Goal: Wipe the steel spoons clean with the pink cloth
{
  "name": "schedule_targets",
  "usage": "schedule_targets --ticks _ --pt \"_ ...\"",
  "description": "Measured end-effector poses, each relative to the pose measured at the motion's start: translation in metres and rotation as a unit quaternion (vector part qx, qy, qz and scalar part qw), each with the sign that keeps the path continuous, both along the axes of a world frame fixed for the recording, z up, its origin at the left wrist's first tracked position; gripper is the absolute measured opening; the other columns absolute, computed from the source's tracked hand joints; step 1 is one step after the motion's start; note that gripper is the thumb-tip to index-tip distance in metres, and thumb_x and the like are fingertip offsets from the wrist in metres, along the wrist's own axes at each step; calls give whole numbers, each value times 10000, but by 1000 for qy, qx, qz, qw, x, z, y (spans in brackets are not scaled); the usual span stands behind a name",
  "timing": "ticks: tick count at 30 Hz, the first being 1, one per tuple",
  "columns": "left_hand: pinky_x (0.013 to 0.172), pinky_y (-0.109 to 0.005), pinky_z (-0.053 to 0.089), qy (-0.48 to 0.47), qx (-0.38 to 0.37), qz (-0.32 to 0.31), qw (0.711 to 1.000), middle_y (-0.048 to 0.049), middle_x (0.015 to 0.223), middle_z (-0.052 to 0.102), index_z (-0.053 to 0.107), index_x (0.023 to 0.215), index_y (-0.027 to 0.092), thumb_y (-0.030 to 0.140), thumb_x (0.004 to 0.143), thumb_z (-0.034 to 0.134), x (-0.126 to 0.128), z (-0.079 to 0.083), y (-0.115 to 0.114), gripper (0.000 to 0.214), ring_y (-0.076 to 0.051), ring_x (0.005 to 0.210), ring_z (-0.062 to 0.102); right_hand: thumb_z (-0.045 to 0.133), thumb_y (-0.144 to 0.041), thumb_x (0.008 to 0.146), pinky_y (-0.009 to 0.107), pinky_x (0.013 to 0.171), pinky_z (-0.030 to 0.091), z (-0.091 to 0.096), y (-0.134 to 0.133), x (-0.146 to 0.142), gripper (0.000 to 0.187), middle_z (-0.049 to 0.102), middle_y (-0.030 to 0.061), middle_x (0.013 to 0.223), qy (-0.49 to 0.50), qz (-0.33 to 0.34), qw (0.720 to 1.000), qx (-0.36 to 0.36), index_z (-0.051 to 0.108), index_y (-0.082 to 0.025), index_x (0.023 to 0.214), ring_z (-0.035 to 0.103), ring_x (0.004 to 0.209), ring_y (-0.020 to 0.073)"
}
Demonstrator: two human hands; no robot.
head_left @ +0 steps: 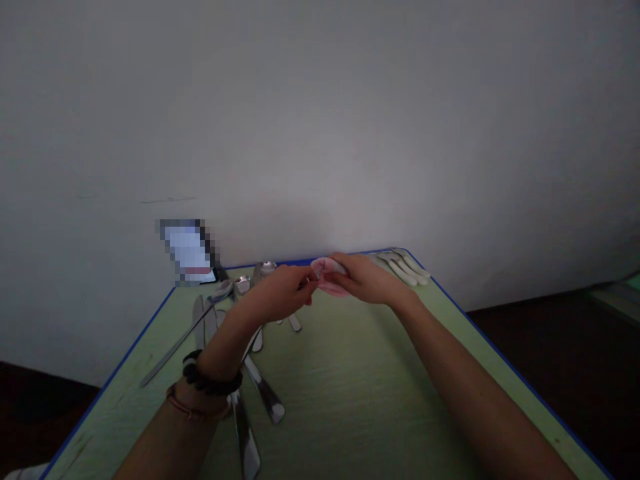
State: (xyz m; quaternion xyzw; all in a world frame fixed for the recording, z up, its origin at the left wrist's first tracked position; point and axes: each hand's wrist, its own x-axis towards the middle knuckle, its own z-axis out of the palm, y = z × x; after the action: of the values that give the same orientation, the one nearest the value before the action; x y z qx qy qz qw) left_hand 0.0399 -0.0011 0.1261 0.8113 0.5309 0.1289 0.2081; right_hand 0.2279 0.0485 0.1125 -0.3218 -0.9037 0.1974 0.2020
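Both my hands meet over the far middle of a pale green table (350, 393) with a blue edge. My right hand (367, 279) is closed round a small pink cloth (327, 275). My left hand (280, 293) pinches something thin against that cloth; I cannot make out what it is. Beads and a cord sit on my left wrist. Under and left of my left arm lie several pieces of metal cutlery (250, 373), spoons and knives among them.
A pair of white gloves (405, 267) lies at the table's far right corner. A blurred-out object (187, 252) leans at the far left corner against the white wall. Dark floor lies on both sides of the table.
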Motion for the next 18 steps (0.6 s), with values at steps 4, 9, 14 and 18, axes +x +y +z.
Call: schedule_targets --ticks 4,9,14,18 --pt "617 -252 385 -16 -12 22 1000 -17 664 637 583 757 155 269 902 334 -5 -9 -13 310 -143 622 567 470 -266 881 233 683 369 1 4 5 246 675 79 900 67 -28 997 25 610 -138 1038 576 763 156" --pt "502 -218 345 -166 -71 43 983 56 541 472 545 970 152 406 936 304 -13 -42 -39 351 -105 487 457 485 -314 868 238 664 374 -1 7 2 289 669 53 856 142 -68 987 17 602 -142 1068 548 703 143" --pt "436 -200 258 -331 -108 64 935 98 495 358 464 1176 123 474 935 301 -13 -75 -47 456 -84 423 323 466 -473 848 247 616 381 -39 14 -19 367 617 41 797 281 -137 947 -67 612 -144 917 484 663 135" --pt "529 -223 350 -309 -104 54 944 76 538 466 336 1342 115 362 944 311 -9 -90 -44 468 -106 490 428 464 -586 800 234 532 340 -86 19 -33 456 506 5 635 342 -207 902 -165 575 -145 758 406 588 120"
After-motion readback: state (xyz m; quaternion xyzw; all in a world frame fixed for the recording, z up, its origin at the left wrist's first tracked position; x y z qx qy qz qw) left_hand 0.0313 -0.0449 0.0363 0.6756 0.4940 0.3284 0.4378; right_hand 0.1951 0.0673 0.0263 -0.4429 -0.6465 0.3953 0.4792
